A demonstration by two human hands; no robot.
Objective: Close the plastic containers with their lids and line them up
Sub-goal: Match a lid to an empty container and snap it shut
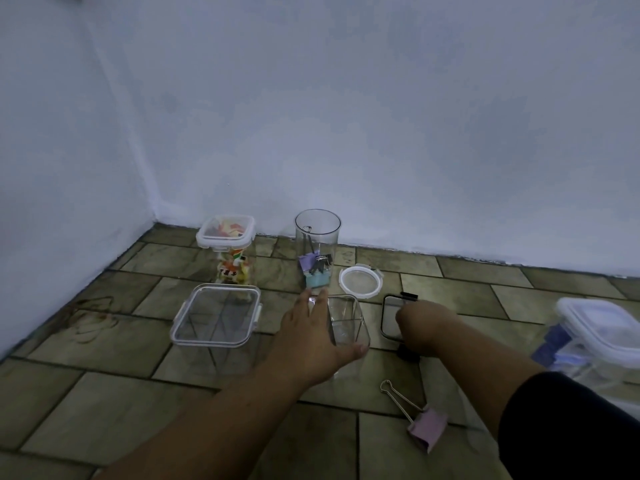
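By the left wall stood a tall tub [231, 251] of coloured bits, its lid already clipped on. In front of it a big square box [215, 318] was lidded too, so two looked finished. Further right, a round jar [317, 247] holding binder clips stood open by the wall, its round lid [360, 283] lying flat on the floor just beside it. The left hand [313, 336] was spread around a small open square container [347, 323], fingers on the far side and thumb at the near rim, steadying it. The right hand [420, 329] was curled down over a black-rimmed lid [390, 318] on the floor just right of that container; I could not tell whether it had gripped it. A loose clip [417, 417] lay near the person. At the far right a blurred box [602, 336] wore a lid. I judged two containers still needed closing, and nothing stood in a line yet.
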